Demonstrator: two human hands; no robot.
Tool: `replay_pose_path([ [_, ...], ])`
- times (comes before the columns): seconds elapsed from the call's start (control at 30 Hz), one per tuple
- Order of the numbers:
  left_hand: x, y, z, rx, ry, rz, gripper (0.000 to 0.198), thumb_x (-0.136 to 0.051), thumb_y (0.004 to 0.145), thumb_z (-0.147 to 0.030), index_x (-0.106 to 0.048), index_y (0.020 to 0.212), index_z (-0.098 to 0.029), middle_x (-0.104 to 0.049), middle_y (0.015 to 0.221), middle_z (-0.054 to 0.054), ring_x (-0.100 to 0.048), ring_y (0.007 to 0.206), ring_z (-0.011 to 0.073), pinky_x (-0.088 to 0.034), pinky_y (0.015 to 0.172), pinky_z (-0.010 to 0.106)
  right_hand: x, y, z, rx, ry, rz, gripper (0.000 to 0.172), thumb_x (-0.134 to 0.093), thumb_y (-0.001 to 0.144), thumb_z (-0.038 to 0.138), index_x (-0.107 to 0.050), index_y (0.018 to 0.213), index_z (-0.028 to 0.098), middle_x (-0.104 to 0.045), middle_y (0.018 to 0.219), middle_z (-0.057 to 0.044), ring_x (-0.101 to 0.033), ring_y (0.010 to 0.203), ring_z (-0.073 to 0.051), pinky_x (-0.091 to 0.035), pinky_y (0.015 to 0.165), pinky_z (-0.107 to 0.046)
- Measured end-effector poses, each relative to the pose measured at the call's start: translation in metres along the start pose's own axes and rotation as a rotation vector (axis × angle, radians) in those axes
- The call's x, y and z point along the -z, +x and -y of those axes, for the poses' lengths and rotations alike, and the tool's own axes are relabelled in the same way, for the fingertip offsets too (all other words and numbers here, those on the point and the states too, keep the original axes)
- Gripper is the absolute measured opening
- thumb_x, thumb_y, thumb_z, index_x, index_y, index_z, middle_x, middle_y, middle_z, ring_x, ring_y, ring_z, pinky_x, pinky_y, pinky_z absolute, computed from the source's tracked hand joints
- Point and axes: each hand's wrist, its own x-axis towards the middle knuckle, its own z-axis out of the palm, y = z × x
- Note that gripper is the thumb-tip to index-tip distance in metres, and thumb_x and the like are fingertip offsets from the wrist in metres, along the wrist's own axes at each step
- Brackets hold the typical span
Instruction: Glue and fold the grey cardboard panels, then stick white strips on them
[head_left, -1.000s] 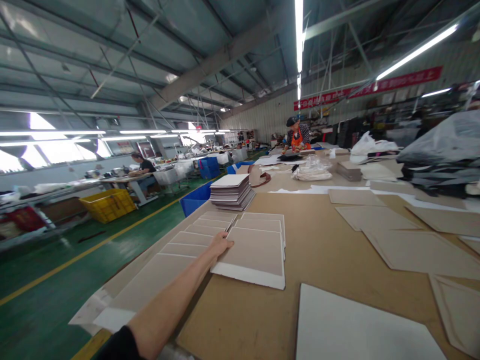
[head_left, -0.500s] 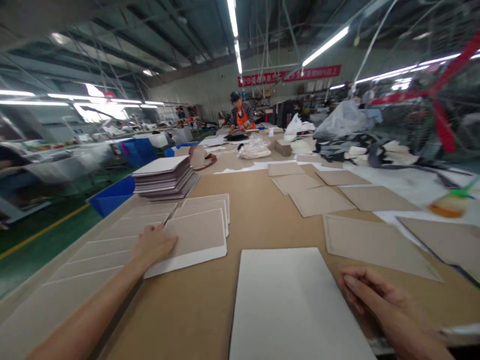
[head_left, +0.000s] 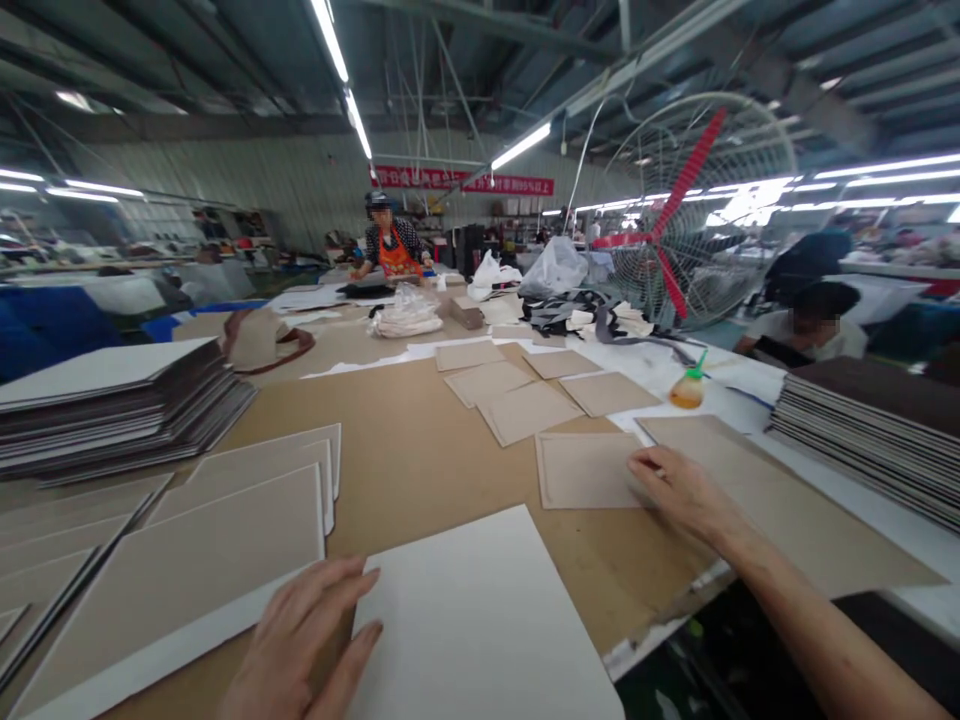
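Observation:
A white board (head_left: 472, 610) lies on the table in front of me. At its left edge is my left hand (head_left: 307, 635), thumb and fingers apart, the fingertips touching the board. My right hand (head_left: 679, 485) reaches forward to the right, its fingers pinched at the right edge of a small beige panel (head_left: 585, 470). The thumb's grip there is partly hidden. Beneath the right forearm and wrist extends a larger beige panel (head_left: 757, 490). Left of my left hand, overlapping beige panels with white edges (head_left: 255, 530) are fanned out.
A tall stack of boards (head_left: 112, 400) stands at the left, and a dark-topped stack (head_left: 870, 430) at the right. Several beige panels (head_left: 525, 410) lie ahead, near a glue bottle (head_left: 688, 385). A large fan (head_left: 697, 210) stands beyond. A co-worker (head_left: 394, 240) is across the table.
My view has turned right. My left hand has left the fanned panels and come to the white board's left edge. My right hand has moved from beside the board forward to the small panel.

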Motion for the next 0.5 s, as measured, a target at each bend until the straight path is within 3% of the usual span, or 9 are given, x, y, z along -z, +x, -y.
replay_pose_path([
  [0.13, -0.005, 0.078, -0.051, 0.099, -0.247, 0.287, 0.028, -0.042, 0.097, -0.034, -0.062, 0.114, -0.026, -0.070, 0.115, 0.005, -0.064, 0.109, 0.0206, -0.049, 0.097, 0.034, -0.008, -0.023, -0.009, -0.038, -0.016, -0.060, 0.036, -0.044, 0.094, 0.044, -0.068, 0.100, 0.019, -0.070, 0.099, -0.010, -0.064, 0.091, -0.026, -0.049, 0.082, -0.040],
  [0.23, -0.034, 0.136, -0.086, 0.114, -0.288, 0.590, 0.028, -0.041, 0.095, -0.021, -0.065, 0.108, -0.021, -0.070, 0.112, 0.007, -0.064, 0.107, 0.0212, -0.048, 0.094, 0.034, -0.020, -0.048, -0.009, 0.078, -0.077, -0.129, 0.038, -0.042, 0.097, 0.044, -0.067, 0.104, 0.016, -0.069, 0.104, -0.012, -0.062, 0.098, -0.029, -0.049, 0.088, -0.043],
  [0.37, -0.092, 0.183, -0.108, 0.150, -0.248, 0.676, 0.023, -0.046, 0.094, -0.014, -0.067, 0.103, -0.017, -0.071, 0.104, 0.009, -0.065, 0.102, 0.0218, -0.048, 0.092, 0.037, -0.031, -0.053, -0.005, 0.245, -0.178, -0.188, 0.038, -0.040, 0.101, 0.037, -0.065, 0.113, 0.010, -0.066, 0.111, -0.016, -0.058, 0.107, -0.030, -0.046, 0.095, -0.045],
  [0.43, -0.116, 0.195, -0.111, 0.202, -0.234, 0.704, 0.017, -0.055, 0.095, -0.027, -0.067, 0.098, -0.016, -0.070, 0.100, 0.007, -0.066, 0.095, 0.0206, -0.051, 0.088, 0.040, -0.036, -0.046, -0.004, 0.275, -0.196, -0.158, 0.035, -0.040, 0.102, 0.032, -0.065, 0.115, 0.011, -0.066, 0.112, -0.015, -0.058, 0.107, -0.029, -0.045, 0.096, -0.043],
  [0.5, -0.133, 0.200, -0.111, 0.270, -0.228, 0.706, 0.023, -0.060, 0.094, -0.038, -0.067, 0.097, -0.016, -0.069, 0.101, 0.005, -0.065, 0.093, 0.0196, -0.053, 0.086, 0.040, -0.043, -0.040, -0.004, 0.283, -0.189, -0.126, 0.032, -0.041, 0.102, 0.029, -0.066, 0.113, 0.012, -0.067, 0.111, -0.014, -0.058, 0.106, -0.029, -0.045, 0.096, -0.044],
])
